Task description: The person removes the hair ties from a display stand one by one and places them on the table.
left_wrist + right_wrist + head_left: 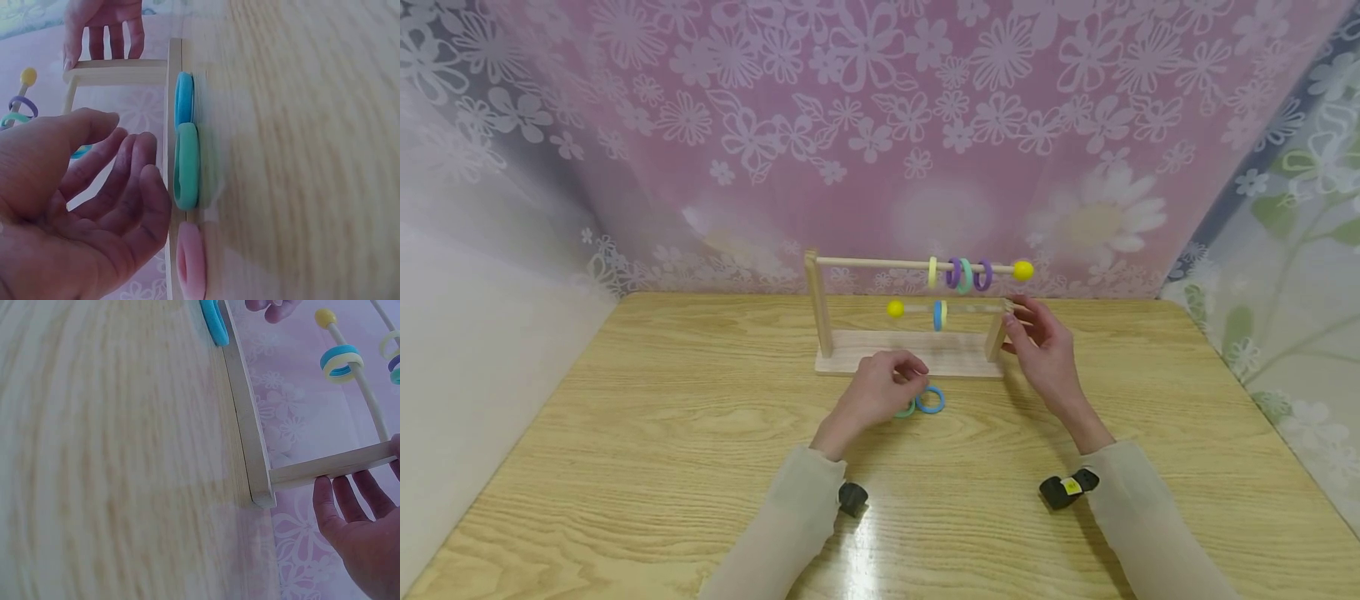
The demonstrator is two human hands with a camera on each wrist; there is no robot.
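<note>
A wooden ring stand (820, 304) has two horizontal rods tipped with yellow balls. My right hand (1047, 350) grips the top of its shorter right post, thumb in front and fingers against the outer side. Loosely curled, my left hand (880, 387) hovers over the rings in front of the base, with nothing visible between thumb and fingers. Beneath and beside it lie a blue ring (930, 412) and a green ring (192, 165); a pink ring (192, 262) shows only in the left wrist view. The lower rod carries a blue ring (937, 317) and a pale yellow ring (944, 314).
Several rings, including a pale yellow ring (932, 272), hang on the upper rod. Behind the wooden table (700, 467) hangs a pink floral curtain (820, 200). Black camera straps (1060, 492) are worn at both sleeves.
</note>
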